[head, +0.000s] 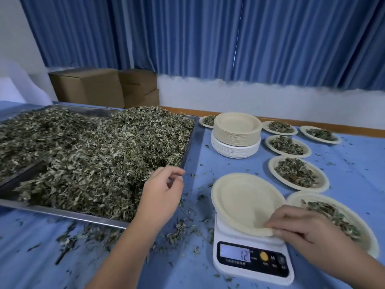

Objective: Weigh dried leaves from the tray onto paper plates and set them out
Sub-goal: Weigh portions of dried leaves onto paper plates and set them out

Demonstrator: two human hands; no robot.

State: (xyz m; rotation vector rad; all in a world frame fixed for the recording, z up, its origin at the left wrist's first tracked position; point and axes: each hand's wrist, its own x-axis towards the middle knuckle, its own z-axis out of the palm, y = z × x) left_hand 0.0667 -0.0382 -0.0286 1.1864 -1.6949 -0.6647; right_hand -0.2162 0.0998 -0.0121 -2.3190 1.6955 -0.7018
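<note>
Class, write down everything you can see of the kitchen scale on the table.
The kitchen scale is a small white plastic unit, sitting flat on the blue tablecloth at the near right. Its dark front panel carries a lit display reading 12, a round yellow button and a darker one beside it. An empty paper plate rests on its platform, hiding most of it; the right hand pinches that plate's near rim.
</note>
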